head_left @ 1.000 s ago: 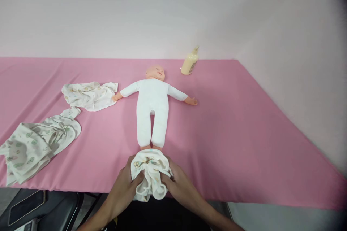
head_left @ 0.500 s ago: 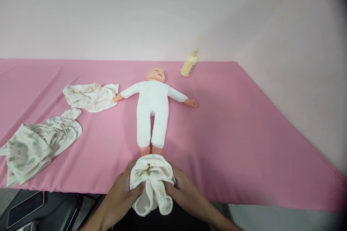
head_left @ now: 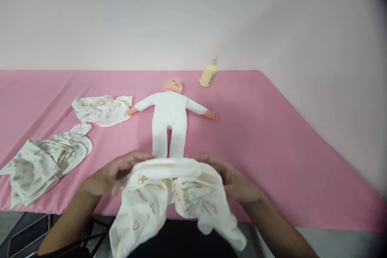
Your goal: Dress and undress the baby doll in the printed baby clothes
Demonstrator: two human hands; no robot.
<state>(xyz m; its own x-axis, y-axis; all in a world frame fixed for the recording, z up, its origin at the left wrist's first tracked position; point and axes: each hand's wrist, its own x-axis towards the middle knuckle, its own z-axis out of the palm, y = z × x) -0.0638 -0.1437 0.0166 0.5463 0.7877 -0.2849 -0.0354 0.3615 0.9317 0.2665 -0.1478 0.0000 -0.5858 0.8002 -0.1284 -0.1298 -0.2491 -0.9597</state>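
A pair of white baby pants (head_left: pixel 145 205) with small printed figures hangs spread between my hands, its waistband uppermost and both legs dangling past the table's front edge. My left hand (head_left: pixel 117 173) grips the waistband at one end. At the other end my right hand (head_left: pixel 234 177) has hold of it, its fingers partly behind the fabric. Just beyond the waistband a baby doll (head_left: pixel 169 109) in a white body lies on its back, arms stretched out sideways. The pants hide the doll's feet.
A pink-covered table (head_left: pixel 272 149) meets the white wall. Left of the doll lie a printed baby garment (head_left: pixel 104 113) and a larger leaf-print garment (head_left: pixel 39 169). A yellowish pump bottle (head_left: pixel 208 74) stands near the wall. A phone (head_left: pixel 28 236) rests on a dark chair at lower left.
My hands have moved apart and the bunched pants have opened out between them, waistband stretched wide and legs hanging down. The doll and the other garments stay put.
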